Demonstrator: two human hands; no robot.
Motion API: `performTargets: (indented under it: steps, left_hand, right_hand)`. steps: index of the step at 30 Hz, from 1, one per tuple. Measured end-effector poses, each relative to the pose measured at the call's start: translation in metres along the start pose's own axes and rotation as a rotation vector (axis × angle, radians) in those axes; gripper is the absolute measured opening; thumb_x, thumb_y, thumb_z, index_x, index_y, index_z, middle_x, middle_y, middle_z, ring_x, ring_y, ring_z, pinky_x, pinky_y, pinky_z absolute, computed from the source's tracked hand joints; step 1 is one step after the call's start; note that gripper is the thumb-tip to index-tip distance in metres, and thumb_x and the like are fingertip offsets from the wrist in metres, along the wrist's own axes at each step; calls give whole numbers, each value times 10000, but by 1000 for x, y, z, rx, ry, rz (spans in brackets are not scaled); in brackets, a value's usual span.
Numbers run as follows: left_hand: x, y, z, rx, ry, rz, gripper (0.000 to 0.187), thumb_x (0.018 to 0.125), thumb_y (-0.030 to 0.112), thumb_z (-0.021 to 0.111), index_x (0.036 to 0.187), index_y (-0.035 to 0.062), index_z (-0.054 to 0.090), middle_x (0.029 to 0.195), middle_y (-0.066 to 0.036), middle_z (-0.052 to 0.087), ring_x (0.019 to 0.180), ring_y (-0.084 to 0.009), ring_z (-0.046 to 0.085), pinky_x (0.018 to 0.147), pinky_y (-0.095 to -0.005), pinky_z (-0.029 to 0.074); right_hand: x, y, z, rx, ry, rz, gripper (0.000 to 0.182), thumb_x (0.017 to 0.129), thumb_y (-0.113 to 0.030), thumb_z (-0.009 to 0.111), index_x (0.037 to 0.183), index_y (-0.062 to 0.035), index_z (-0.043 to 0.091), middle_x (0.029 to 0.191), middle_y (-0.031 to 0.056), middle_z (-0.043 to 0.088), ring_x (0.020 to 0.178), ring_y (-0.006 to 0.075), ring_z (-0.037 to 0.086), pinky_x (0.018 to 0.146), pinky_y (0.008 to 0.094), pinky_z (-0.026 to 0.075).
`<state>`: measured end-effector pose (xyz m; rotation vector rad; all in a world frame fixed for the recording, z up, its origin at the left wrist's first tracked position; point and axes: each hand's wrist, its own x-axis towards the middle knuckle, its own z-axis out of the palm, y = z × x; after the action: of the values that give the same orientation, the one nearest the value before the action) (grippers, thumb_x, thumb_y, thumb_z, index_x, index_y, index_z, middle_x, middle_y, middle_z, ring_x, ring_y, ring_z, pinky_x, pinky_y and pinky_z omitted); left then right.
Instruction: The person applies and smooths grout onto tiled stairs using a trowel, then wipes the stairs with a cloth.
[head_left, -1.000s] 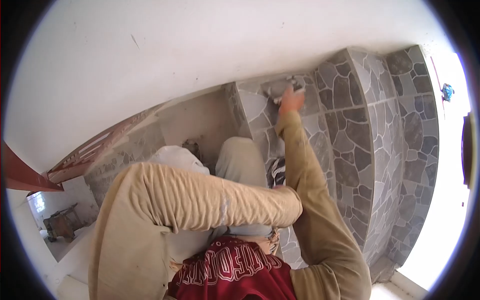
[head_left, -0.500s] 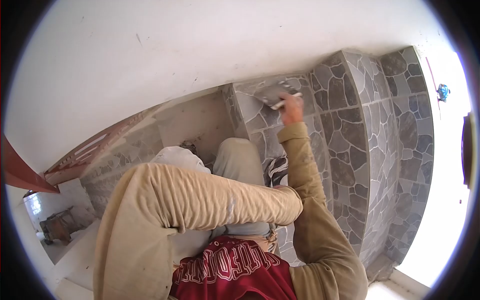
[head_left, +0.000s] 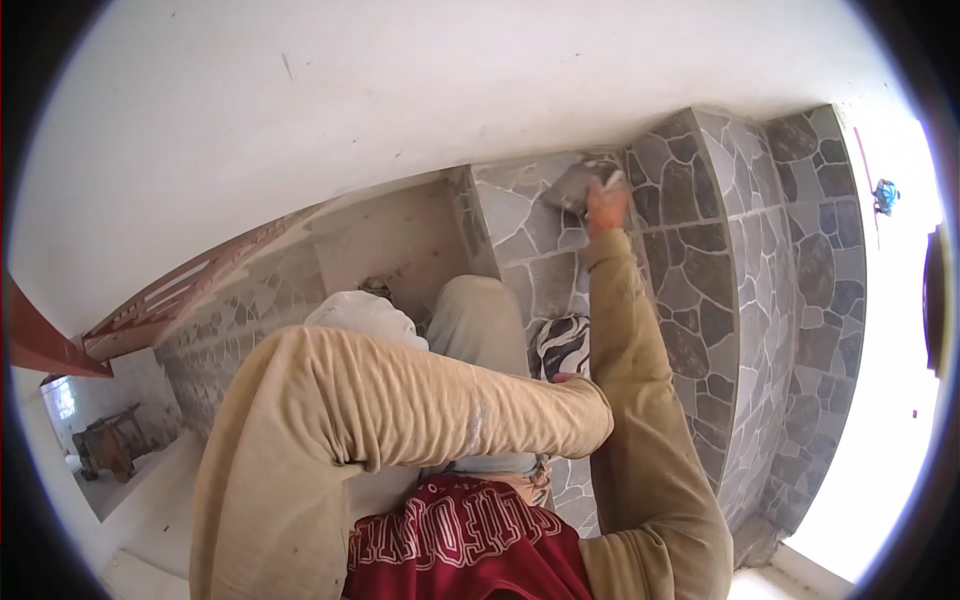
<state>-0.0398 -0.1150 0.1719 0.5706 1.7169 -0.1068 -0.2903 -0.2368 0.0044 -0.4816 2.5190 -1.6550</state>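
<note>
My right hand (head_left: 606, 207) is closed around a flat grey trowel (head_left: 571, 187), blurred by motion. Its blade lies against the stone-patterned tiles (head_left: 515, 212) of the step, close to the white wall (head_left: 330, 110). My left arm crosses in front of my body, and its cuff meets the right sleeve. Only a sliver of my left hand (head_left: 566, 377) shows past that cuff; its fingers are hidden. Just beyond it is a black-and-white patterned thing (head_left: 562, 345), partly covered by the right sleeve, perhaps a cloth or bag.
More tiled steps (head_left: 690, 260) continue to the right toward a bright opening. My knees (head_left: 475, 305) are bent over a bare cement-coloured step (head_left: 400, 225). At the left are a red-brown railing (head_left: 180, 285) and, below, a wooden stand (head_left: 108, 442).
My right hand and the trowel have moved right along the tiled step, near the riser. The left arm has shifted slightly right, and more of the black-and-white thing shows.
</note>
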Motion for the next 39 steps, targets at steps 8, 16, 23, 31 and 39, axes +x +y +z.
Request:
performTargets:
  steps: [8, 16, 23, 31, 39]
  left_hand:
    - [-30, -17, 13, 87, 87, 166, 447, 855, 430, 628, 1264, 253, 598, 1288, 12, 610, 1226, -226, 535, 1011, -528, 398]
    - [147, 61, -7, 42, -206, 35, 443, 884, 437, 558, 1276, 235, 596, 1317, -26, 596, 1242, -275, 518, 1020, -525, 394]
    - [-11, 13, 21, 31, 77, 114, 494, 777, 515, 669, 1234, 331, 629, 1318, 28, 597, 1240, -271, 513, 996, -580, 370]
    - [38, 30, 20, 26, 55, 185, 516, 780, 544, 654, 1259, 358, 605, 1335, 38, 584, 1273, -271, 479, 996, -598, 358]
    - [25, 34, 16, -32, -163, -5, 498, 853, 503, 570, 1292, 268, 586, 1356, -5, 570, 1299, -254, 459, 1043, -561, 337]
  right_hand:
    - [20, -3, 0, -26, 122, -27, 230, 858, -178, 681, 854, 10, 548, 685, 24, 503, 603, 135, 451, 539, 317, 406]
    - [-68, 10, 43, -549, 49, -856, 470, 829, -321, 713, 991, 92, 558, 969, 302, 585, 860, 406, 556, 751, 480, 432]
    - [-71, -12, 69, -35, 148, -154, 384, 860, -309, 716, 924, 38, 567, 958, 167, 583, 903, 244, 537, 801, 395, 444]
    - [-108, -42, 58, 24, -126, -191, 406, 894, -306, 675, 1010, 55, 528, 996, 177, 540, 851, 244, 505, 707, 397, 438]
    - [-158, -86, 88, 15, -384, -310, 341, 873, -290, 701, 836, 10, 543, 793, 104, 572, 719, 216, 524, 622, 410, 415]
